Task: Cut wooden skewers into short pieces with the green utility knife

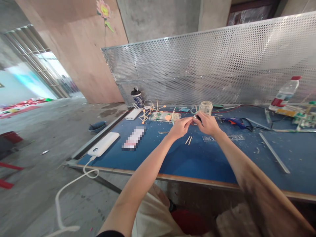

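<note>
Over the middle of the blue table (172, 161), my left hand (180, 127) and my right hand (207, 123) meet at the fingertips. My right fingers are closed around a small dark, shiny object (197, 118), whose kind I cannot make out. Closed in a pinch, my left fingers touch the same spot; what they hold is hidden. Just below the hands lie two short wooden sticks (188, 140). Behind my left hand rests a clear plastic packet (160, 116) with stick pieces joined by round orange ends (143, 122) beside it.
A blue glue gun (233, 122) and a metal strip (274, 153) lie to the right. A jar (205, 107), a water bottle (285, 93) and a cup (137, 97) stand before the perforated metal panel (197, 65). A white power bank (103, 144) and a blurred-out phone (134, 138) are left.
</note>
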The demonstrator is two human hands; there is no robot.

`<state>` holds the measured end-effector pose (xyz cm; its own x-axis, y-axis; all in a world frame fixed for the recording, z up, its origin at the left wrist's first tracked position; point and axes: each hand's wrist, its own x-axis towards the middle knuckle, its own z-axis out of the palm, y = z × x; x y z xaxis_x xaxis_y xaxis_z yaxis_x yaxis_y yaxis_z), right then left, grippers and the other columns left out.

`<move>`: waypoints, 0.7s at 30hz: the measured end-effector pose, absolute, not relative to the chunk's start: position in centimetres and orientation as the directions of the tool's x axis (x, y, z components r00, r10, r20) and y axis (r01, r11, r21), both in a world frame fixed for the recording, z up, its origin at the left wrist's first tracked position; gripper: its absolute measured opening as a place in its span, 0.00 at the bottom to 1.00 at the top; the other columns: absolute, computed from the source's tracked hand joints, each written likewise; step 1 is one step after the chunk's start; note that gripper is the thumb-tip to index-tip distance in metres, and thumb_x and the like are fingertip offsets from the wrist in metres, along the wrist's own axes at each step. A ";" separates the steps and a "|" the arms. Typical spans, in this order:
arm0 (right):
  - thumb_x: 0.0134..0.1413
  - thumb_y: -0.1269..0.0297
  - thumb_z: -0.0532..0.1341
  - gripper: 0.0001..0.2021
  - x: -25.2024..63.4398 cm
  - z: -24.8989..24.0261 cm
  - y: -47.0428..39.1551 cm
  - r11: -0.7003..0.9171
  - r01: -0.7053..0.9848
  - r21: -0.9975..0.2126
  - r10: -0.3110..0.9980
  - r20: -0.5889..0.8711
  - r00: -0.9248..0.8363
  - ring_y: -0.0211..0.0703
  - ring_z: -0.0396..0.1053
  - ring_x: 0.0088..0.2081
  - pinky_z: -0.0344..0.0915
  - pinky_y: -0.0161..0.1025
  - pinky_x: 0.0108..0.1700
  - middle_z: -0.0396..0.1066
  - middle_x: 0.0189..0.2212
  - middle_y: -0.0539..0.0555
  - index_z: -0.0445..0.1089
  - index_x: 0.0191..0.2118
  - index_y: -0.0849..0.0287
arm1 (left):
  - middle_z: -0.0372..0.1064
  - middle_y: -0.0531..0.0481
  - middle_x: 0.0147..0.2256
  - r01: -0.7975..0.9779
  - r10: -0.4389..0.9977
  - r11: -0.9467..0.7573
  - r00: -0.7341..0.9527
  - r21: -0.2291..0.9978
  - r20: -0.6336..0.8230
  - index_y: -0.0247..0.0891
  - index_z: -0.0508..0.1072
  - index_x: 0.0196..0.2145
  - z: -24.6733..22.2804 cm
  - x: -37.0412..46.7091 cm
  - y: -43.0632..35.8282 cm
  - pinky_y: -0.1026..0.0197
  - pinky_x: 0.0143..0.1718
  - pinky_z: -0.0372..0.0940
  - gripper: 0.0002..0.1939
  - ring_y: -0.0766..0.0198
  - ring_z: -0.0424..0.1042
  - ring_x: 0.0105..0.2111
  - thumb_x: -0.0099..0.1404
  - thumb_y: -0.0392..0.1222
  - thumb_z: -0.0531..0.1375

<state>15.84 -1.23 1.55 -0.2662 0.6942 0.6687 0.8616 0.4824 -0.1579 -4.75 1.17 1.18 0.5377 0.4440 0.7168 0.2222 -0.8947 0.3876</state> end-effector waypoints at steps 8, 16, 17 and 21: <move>0.69 0.47 0.49 0.19 15.7 1.7 -1.4 0.484 0.864 -0.143 0.689 0.670 -0.275 0.43 0.67 0.33 0.53 0.39 0.32 0.72 0.36 0.54 0.65 0.44 0.57 | 0.79 0.42 0.41 0.215 0.453 -0.887 0.580 0.409 0.677 0.34 0.74 0.53 1.5 -4.7 0.9 0.55 0.48 0.73 0.20 0.60 0.79 0.41 0.78 0.46 0.47; 0.68 0.45 0.46 0.20 15.7 1.8 -1.4 0.490 0.865 -0.110 0.682 0.666 -0.302 0.49 0.70 0.35 0.48 0.40 0.32 0.75 0.39 0.57 0.65 0.43 0.56 | 0.78 0.43 0.39 0.247 0.467 -0.879 0.616 0.407 0.635 0.34 0.75 0.49 1.7 -4.8 0.8 0.56 0.46 0.72 0.20 0.61 0.77 0.40 0.79 0.45 0.46; 0.69 0.45 0.46 0.20 15.7 1.8 -1.4 0.490 0.866 -0.105 0.681 0.666 -0.305 0.48 0.70 0.35 0.48 0.40 0.32 0.75 0.39 0.57 0.65 0.43 0.56 | 0.78 0.43 0.39 0.248 0.467 -0.879 0.620 0.408 0.630 0.34 0.74 0.49 1.7 -4.8 0.8 0.56 0.46 0.72 0.19 0.62 0.77 0.40 0.79 0.45 0.46; 0.69 0.46 0.46 0.20 15.7 1.9 -1.5 0.489 0.868 -0.086 0.676 0.666 -0.315 0.48 0.69 0.34 0.46 0.40 0.31 0.75 0.38 0.57 0.66 0.42 0.56 | 0.76 0.47 0.37 0.241 0.464 -0.879 0.636 0.412 0.617 0.34 0.73 0.49 1.6 -4.9 1.0 0.55 0.45 0.73 0.18 0.64 0.76 0.38 0.78 0.48 0.50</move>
<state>15.68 -1.47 1.92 -0.3151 0.6757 0.6665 0.8679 0.4893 -0.0857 -4.89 1.03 1.62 0.6361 0.4639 0.6166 0.2410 -0.8786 0.4124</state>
